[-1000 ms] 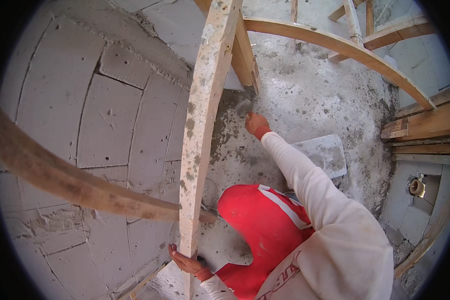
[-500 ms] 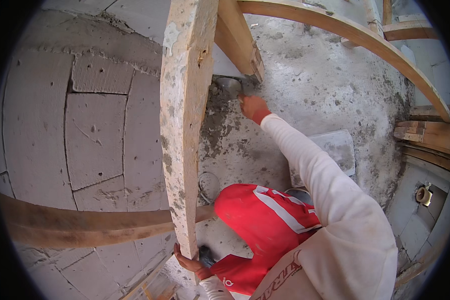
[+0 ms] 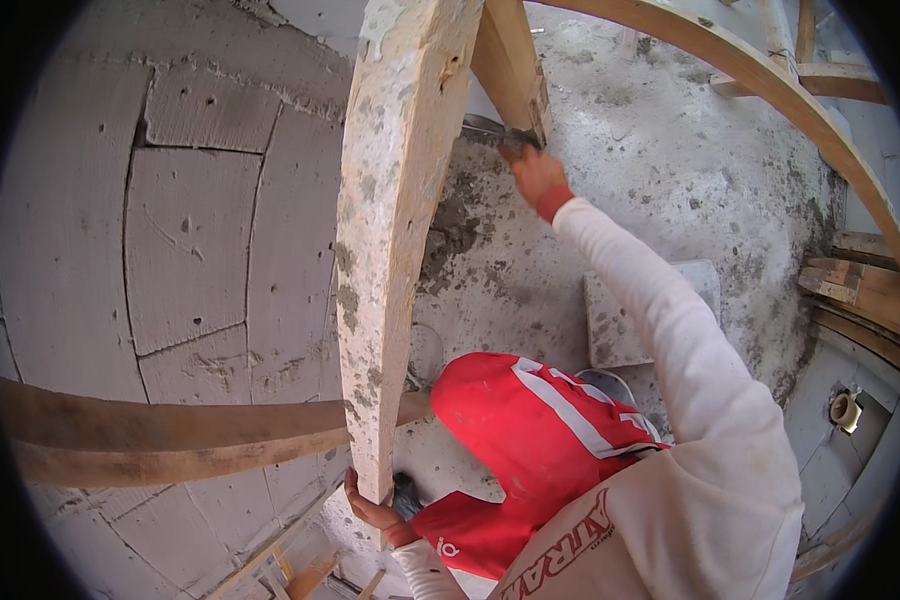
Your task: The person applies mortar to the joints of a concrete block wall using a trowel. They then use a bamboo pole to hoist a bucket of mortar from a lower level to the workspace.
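Note:
My right hand [image 3: 538,178] is closed around the handle of a trowel [image 3: 485,126]. Its metal blade lies near the floor, beside the lower end of a wooden post [image 3: 515,75]; I cannot tell whether they touch. A dark patch of wet mortar [image 3: 455,225] spreads over the floor on the near side of the blade. With its fingers curled round the edge, my left hand [image 3: 375,508] grips the near end of a mortar-spotted wooden beam [image 3: 395,220]. This beam runs lengthwise through the view and hides part of the wall behind it.
A block wall [image 3: 190,250] stands on the left, crossed by a brown timber [image 3: 190,440]. Right of my knees lies a pale slab [image 3: 650,310]. A curved-looking timber [image 3: 760,65] spans the far right, and a pipe fitting [image 3: 845,411] sits in the right wall.
My right hand has moved the trowel away from the mortar patch, farther off and towards the post's foot. My left hand stays on the beam. The whole view has shifted slightly.

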Available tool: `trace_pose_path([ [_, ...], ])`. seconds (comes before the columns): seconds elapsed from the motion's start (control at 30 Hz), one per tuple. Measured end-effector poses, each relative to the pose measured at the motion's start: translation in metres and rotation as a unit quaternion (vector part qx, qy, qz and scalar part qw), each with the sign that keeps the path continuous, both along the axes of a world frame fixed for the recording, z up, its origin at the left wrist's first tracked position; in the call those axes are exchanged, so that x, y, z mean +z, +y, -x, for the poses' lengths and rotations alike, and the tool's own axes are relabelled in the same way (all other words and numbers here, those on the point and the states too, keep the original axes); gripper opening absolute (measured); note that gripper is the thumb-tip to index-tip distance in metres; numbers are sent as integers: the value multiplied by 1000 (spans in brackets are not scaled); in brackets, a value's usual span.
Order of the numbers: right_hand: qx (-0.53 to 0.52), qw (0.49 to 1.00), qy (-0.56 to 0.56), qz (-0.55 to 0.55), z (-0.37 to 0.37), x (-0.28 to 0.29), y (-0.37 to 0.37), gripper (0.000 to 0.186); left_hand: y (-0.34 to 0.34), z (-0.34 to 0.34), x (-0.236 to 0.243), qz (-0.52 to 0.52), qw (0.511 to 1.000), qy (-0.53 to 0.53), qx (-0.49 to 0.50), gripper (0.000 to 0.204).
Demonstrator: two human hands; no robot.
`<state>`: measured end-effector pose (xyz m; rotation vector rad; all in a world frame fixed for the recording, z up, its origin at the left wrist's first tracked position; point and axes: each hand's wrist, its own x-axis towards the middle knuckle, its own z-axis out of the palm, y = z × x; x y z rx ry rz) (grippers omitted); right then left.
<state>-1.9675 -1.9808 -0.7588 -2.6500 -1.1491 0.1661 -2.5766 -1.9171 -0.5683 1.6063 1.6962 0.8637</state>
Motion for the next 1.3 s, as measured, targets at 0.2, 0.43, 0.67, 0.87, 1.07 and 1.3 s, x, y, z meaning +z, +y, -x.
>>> trace_pose_path([
  [0.2, 77, 997, 30, 3, 20, -30, -4, 54, -4, -2, 0, 17, 999, -43, 7, 64],
  [0.43, -32, 992, 96, -71, 47, -50, 73, 50, 0, 2, -4, -15, 999, -26, -10, 61],
  [0.67, 138, 985, 100, -32, 137, -39, 35, 57, -10, -15, 9, 5, 1000, -11, 16, 60],
  [0.87, -74, 982, 160, -61, 85, -32, 1, 66, -6, -6, 4, -3, 998, -61, 4, 60],
  [1.07, 69, 978, 188, -53, 194, -37, 0, 63, -9, -11, 5, -11, 999, -44, -1, 58],
  [1.3, -149, 929, 298, -162, 118, -62, 39, 61, -6, -22, 6, -7, 997, -73, 21, 59],
])
